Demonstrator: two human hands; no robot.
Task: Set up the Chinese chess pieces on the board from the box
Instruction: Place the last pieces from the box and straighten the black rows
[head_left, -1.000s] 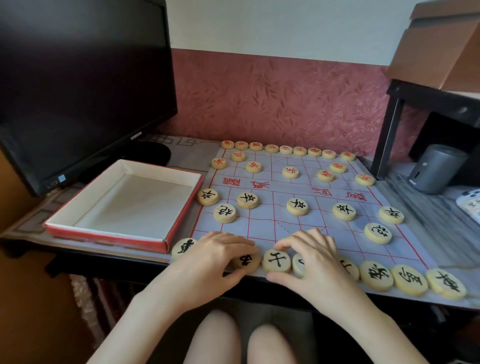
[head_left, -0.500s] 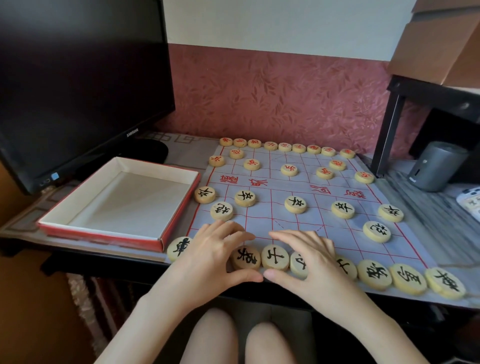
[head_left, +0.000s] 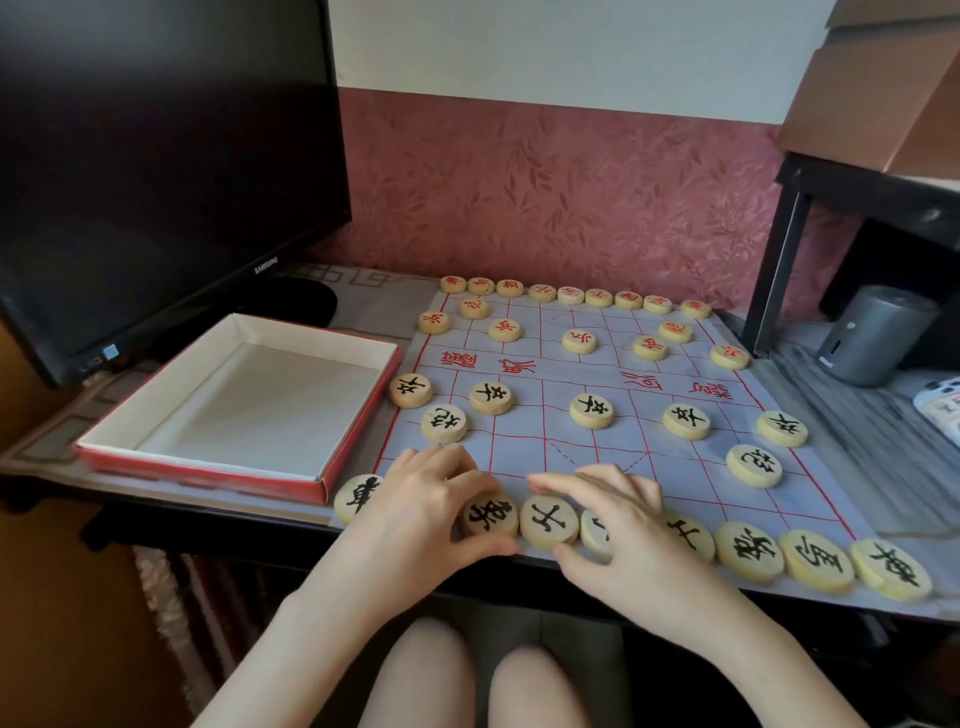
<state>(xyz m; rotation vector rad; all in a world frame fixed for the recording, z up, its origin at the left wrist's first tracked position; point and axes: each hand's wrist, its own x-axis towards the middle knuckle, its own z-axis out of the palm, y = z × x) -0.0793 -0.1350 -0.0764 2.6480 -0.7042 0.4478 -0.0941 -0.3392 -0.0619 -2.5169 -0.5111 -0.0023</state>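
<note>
The paper chess board (head_left: 519, 441) lies on the desk with red pieces (head_left: 578, 341) set along its far side and black pieces (head_left: 591, 410) on the near half. The near row holds black pieces from a chariot (head_left: 356, 496) on the left to another (head_left: 891, 569) on the right. My left hand (head_left: 421, 509) pinches the black elephant piece (head_left: 491, 515) between thumb and fingers. A black advisor piece (head_left: 549, 522) sits just right of it. My right hand (head_left: 623, 535) curls over the following black piece (head_left: 595, 532), thumb at its near edge, hiding most of it.
The empty red-and-white box (head_left: 234, 470) sits left of the board. A black monitor (head_left: 156, 156) stands behind it. A grey cylinder (head_left: 872, 338) and a black shelf leg (head_left: 774, 275) are at the right. The near row lies at the desk's front edge.
My left fingers have drawn back, uncovering the elephant piece's face. My right hand has shifted slightly over its piece. The other pieces have not moved.
</note>
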